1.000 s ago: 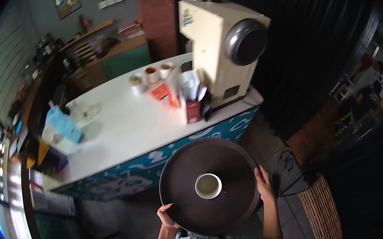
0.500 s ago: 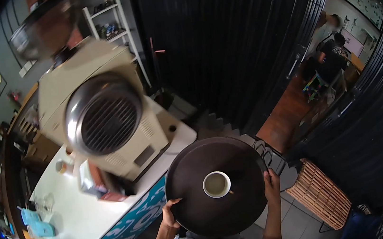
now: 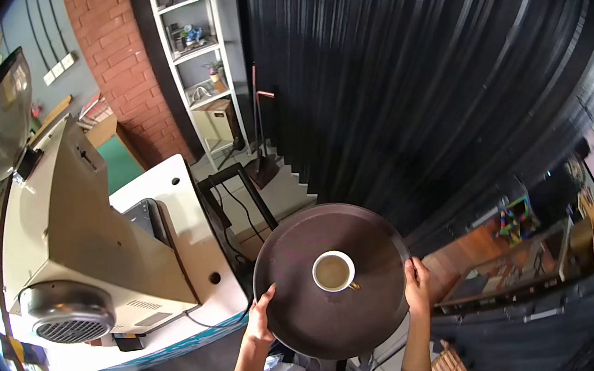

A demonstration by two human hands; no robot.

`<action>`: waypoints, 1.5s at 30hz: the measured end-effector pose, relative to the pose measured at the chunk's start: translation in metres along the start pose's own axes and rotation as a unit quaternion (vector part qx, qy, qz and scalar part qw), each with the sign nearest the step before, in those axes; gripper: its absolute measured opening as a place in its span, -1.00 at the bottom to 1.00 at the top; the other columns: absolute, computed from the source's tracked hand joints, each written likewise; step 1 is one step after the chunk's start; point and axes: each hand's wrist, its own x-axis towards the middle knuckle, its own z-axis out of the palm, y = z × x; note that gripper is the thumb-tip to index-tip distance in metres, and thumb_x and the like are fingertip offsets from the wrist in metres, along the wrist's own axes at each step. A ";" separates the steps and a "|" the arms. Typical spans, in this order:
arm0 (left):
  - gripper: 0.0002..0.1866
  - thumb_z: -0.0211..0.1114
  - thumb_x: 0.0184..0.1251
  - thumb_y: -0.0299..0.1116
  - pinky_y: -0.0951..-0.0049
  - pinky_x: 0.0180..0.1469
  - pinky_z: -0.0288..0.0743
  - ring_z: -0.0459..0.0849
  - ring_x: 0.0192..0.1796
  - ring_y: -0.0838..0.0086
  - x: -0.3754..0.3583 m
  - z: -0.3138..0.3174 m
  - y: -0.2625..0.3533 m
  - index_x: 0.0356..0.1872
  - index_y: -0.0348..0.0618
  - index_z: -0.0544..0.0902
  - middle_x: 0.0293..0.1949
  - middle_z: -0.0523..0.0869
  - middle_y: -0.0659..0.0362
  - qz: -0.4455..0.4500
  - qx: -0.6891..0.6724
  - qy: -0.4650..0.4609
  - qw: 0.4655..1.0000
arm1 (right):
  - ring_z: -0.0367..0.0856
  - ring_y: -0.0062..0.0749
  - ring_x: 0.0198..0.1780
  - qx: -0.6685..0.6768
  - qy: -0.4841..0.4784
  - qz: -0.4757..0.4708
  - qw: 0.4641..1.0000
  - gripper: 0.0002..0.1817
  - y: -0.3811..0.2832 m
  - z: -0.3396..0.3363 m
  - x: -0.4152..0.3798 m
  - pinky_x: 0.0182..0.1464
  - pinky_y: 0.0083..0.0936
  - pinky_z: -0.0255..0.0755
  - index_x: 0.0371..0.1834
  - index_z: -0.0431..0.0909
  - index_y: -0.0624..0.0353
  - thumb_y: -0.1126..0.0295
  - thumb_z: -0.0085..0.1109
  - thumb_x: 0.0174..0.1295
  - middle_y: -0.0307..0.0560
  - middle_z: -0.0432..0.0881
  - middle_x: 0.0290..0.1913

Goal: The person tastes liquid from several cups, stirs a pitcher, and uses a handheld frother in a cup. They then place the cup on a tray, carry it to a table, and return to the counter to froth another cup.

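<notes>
A round dark brown tray [image 3: 306,318] is held level before my body. My left hand [image 3: 261,316] grips its left rim, thumb on top. On the opposite rim my right hand [image 3: 416,283] does the same, its lower fingers hidden beneath. Near the tray's middle stands a white cup [image 3: 333,271] with a gold-coloured handle, holding a pale, cloudy liquid. Neither hand touches the cup.
At left, a beige coffee grinder [image 3: 87,226] with a clear hopper stands on a white counter [image 3: 205,249]. A white shelf rack [image 3: 227,68] and a long-handled dustpan [image 3: 263,171] are ahead. Black corrugated shutters [image 3: 400,61] rise at right; a wicker piece [image 3: 449,368] sits low right.
My view has swung to the left and past the grinder, so the shelf rack shows more fully. The doorway and wicker piece have shifted rightward and down. Both hands keep the tray and cup.
</notes>
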 end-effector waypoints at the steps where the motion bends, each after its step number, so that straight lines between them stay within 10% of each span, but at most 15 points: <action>1: -0.32 0.27 0.32 -0.10 0.06 0.30 0.45 0.54 0.28 0.21 0.015 0.005 0.001 0.41 -0.17 0.38 0.30 0.51 0.02 0.025 0.046 0.015 0.999 | 0.24 -0.57 -0.37 -0.015 -0.014 -0.006 1.000 -0.74 0.010 0.003 0.021 -0.31 -0.54 0.21 -0.31 0.43 0.34 0.35 0.01 0.49 -0.23 0.33 -0.49; 11: -0.52 0.20 0.48 -0.15 0.23 0.20 0.52 0.65 0.14 0.34 0.167 0.073 0.045 0.28 -0.22 0.51 0.14 0.66 0.13 0.106 -0.069 0.070 0.990 | 0.29 -0.28 -0.44 -0.041 -0.106 -0.114 0.987 -0.70 0.013 0.087 0.226 -0.34 -0.36 0.25 -0.34 0.34 0.35 0.32 -0.07 0.49 0.11 0.31 -0.49; 21: -0.53 0.22 0.45 -0.17 0.24 0.11 0.57 0.67 0.09 0.30 0.250 0.079 0.107 0.23 -0.26 0.53 0.07 0.69 0.08 0.214 -0.118 0.153 0.958 | 0.31 -0.32 -0.39 -0.005 -0.253 -0.102 0.962 -0.58 0.005 0.218 0.370 -0.28 -0.36 0.28 -0.29 0.37 0.40 0.18 -0.10 0.55 0.04 0.32 -0.47; 23: -0.53 0.22 0.44 -0.16 0.25 0.10 0.58 0.67 0.09 0.32 0.259 0.080 0.132 0.23 -0.27 0.53 0.06 0.68 0.08 0.227 -0.127 0.155 0.953 | 0.04 -0.60 -0.46 0.058 -0.253 -0.139 0.956 -0.64 -0.008 0.254 0.389 -0.44 -0.48 0.00 -0.46 0.19 0.27 0.34 -0.06 0.53 -0.23 0.05 -0.53; 33: -0.44 0.25 0.41 -0.15 0.24 0.15 0.56 0.61 0.19 0.32 0.354 0.069 0.235 0.35 -0.17 0.47 0.20 0.59 0.05 0.232 -0.154 0.255 0.926 | 0.06 -0.62 -0.43 0.069 -0.320 -0.184 0.927 -0.63 -0.032 0.424 0.492 -0.43 -0.49 0.03 -0.48 0.19 0.27 0.36 -0.10 0.55 -0.26 0.09 -0.53; 35: -0.63 0.27 0.44 -0.20 0.30 -0.10 0.69 0.75 -0.11 0.35 0.375 0.066 0.262 0.09 -0.27 0.63 -0.06 0.74 0.10 0.250 -0.187 0.285 0.906 | 0.06 -0.62 -0.42 0.074 -0.327 -0.192 0.922 -0.63 -0.031 0.464 0.514 -0.43 -0.50 0.04 -0.48 0.18 0.27 0.37 -0.09 0.54 -0.25 0.08 -0.52; 45: -0.49 0.35 0.37 -0.08 0.33 -0.12 0.68 0.74 -0.12 0.38 0.423 0.034 0.367 0.14 -0.28 0.56 -0.08 0.72 0.08 0.282 -0.285 0.421 0.814 | 0.23 -0.60 -0.37 0.060 -0.496 -0.216 0.839 -0.74 -0.098 0.668 0.577 -0.33 -0.55 0.19 -0.38 0.36 0.34 0.41 -0.01 0.48 -0.24 0.22 -0.52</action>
